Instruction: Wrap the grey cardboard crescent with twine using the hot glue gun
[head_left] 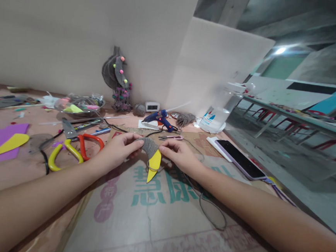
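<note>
My left hand (118, 150) and my right hand (177, 154) both pinch a curved yellow foam piece (154, 164). Its upper half is wrapped in grey twine (149, 146); its bare yellow tip points down. The left fingers grip the wrapped end. The right fingers are closed on the right edge where the wrap ends. A loose strand of grey twine (212, 213) trails from the piece over the cardboard sheet (160, 222) toward my right arm.
Yellow and orange scissors (73, 147) lie left of my left hand. A blue glue gun (160, 119), a twine ball (139, 109) and a phone (239, 159) lie beyond. Purple foam with a yellow cutout (5, 144) lies at the far left. A finished decoration (117, 79) leans on the wall.
</note>
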`<action>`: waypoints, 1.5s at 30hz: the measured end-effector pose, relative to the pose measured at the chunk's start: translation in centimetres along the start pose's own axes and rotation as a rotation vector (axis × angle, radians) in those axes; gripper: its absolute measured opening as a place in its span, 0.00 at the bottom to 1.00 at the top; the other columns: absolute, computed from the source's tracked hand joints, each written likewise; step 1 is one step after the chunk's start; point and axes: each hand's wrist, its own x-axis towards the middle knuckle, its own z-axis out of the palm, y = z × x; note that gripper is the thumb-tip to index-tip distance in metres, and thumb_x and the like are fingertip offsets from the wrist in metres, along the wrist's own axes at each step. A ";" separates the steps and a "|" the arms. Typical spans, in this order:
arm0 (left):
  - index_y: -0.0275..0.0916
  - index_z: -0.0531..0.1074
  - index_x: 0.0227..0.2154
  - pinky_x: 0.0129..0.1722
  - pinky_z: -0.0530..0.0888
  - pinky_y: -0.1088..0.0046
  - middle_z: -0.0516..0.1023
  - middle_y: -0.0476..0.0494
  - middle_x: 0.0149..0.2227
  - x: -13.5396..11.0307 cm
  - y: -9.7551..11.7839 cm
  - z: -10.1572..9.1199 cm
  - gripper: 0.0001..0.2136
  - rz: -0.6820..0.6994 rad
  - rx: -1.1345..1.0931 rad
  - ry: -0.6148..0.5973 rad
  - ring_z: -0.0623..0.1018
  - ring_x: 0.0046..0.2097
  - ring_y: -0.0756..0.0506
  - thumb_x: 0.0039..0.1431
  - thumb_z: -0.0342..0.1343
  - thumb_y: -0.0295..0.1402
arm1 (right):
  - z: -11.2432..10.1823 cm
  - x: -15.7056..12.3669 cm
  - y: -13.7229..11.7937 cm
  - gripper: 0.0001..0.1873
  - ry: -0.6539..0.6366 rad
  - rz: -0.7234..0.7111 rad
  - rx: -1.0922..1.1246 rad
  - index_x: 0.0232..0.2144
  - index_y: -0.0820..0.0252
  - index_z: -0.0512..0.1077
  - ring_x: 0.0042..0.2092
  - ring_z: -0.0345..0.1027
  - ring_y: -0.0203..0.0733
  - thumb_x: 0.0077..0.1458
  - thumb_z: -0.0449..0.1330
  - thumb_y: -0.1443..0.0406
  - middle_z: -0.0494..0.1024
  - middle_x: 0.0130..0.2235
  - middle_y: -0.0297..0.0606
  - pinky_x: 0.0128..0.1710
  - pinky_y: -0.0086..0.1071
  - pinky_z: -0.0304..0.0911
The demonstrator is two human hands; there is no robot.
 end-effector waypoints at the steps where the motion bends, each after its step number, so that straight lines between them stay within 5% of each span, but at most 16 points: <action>1: 0.37 0.70 0.33 0.20 0.61 0.80 0.67 0.53 0.20 0.0 0.0 0.0 0.12 -0.006 0.026 -0.004 0.66 0.21 0.54 0.51 0.53 0.40 | 0.0 0.0 0.0 0.12 -0.007 0.003 0.003 0.27 0.63 0.67 0.19 0.55 0.27 0.51 0.55 0.58 0.64 0.19 0.28 0.18 0.23 0.53; 11: 0.36 0.69 0.30 0.19 0.60 0.80 0.65 0.53 0.18 -0.3 0.2 0.0 0.12 -0.030 0.094 -0.077 0.65 0.20 0.53 0.51 0.52 0.41 | 0.0 0.0 0.0 0.11 -0.013 -0.002 -0.073 0.25 0.63 0.67 0.21 0.57 0.28 0.51 0.55 0.60 0.65 0.20 0.29 0.21 0.23 0.53; 20: 0.36 0.71 0.29 0.20 0.60 0.80 0.67 0.52 0.19 -0.1 0.8 0.1 0.12 -0.055 -0.099 0.079 0.66 0.21 0.54 0.48 0.56 0.40 | -0.3 0.4 0.3 0.23 0.062 -0.028 -0.105 0.29 0.64 0.70 0.23 0.58 0.31 0.57 0.44 0.53 0.67 0.23 0.33 0.21 0.24 0.53; 31: 0.37 0.72 0.32 0.20 0.60 0.80 0.69 0.51 0.23 0.0 0.4 -0.2 0.14 0.004 -0.120 0.099 0.66 0.22 0.53 0.48 0.56 0.42 | 0.1 0.2 -0.2 0.12 -0.018 0.019 0.009 0.27 0.64 0.70 0.25 0.61 0.30 0.48 0.58 0.58 0.70 0.24 0.32 0.24 0.25 0.57; 38: 0.35 0.69 0.25 0.19 0.59 0.78 0.69 0.51 0.20 -0.6 0.8 0.1 0.16 -0.139 -0.002 0.054 0.66 0.20 0.53 0.45 0.56 0.46 | 0.0 0.2 0.1 0.13 -0.066 -0.003 0.031 0.27 0.64 0.68 0.25 0.60 0.30 0.50 0.57 0.58 0.68 0.24 0.31 0.24 0.24 0.56; 45: 0.36 0.69 0.27 0.22 0.62 0.78 0.70 0.51 0.22 -0.4 0.9 -0.2 0.13 -0.022 0.005 0.097 0.68 0.23 0.51 0.49 0.54 0.43 | -0.5 -0.6 -0.9 0.12 -0.203 -0.182 -0.369 0.31 0.62 0.71 0.31 0.64 0.34 0.52 0.56 0.58 0.73 0.30 0.35 0.31 0.27 0.58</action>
